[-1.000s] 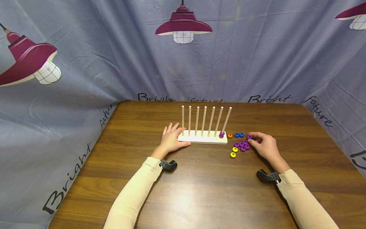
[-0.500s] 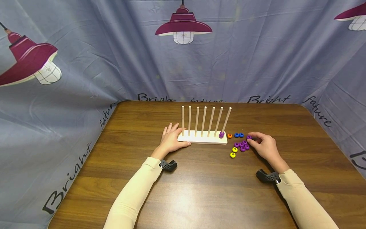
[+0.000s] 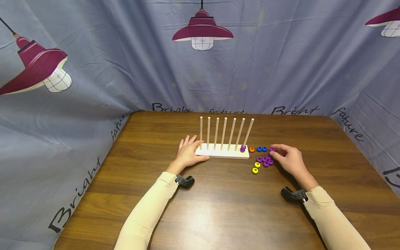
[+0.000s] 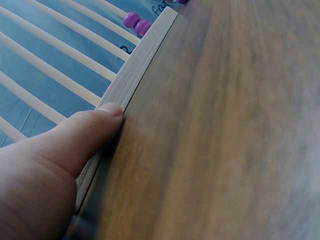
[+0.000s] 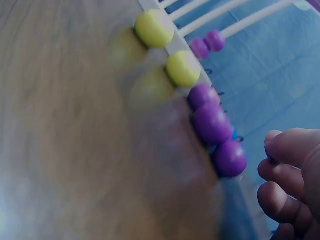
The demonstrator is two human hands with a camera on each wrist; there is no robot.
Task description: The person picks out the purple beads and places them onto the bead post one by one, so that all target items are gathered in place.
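Head view gives me the relation that matters: the peg rack [image 3: 222,155] stretches sideways from the left hand [image 3: 187,155] toward the right hand [image 3: 290,159], its pegs standing up. I see the left hand straddling the near end, thumb against the front edge, forefinger behind, other fingers spread. The right hand has thumb and forefinger closed on a purple bead [image 3: 272,150]; I can't tell whether that bead is off the table. It sits to the right of the rack, so I judge the rightmost peg [image 3: 249,131], already carrying two purple beads [image 3: 243,148], the nearest, leftward of the right hand. Blue beads [image 3: 264,149] and an orange bead [image 3: 251,150] lie between.
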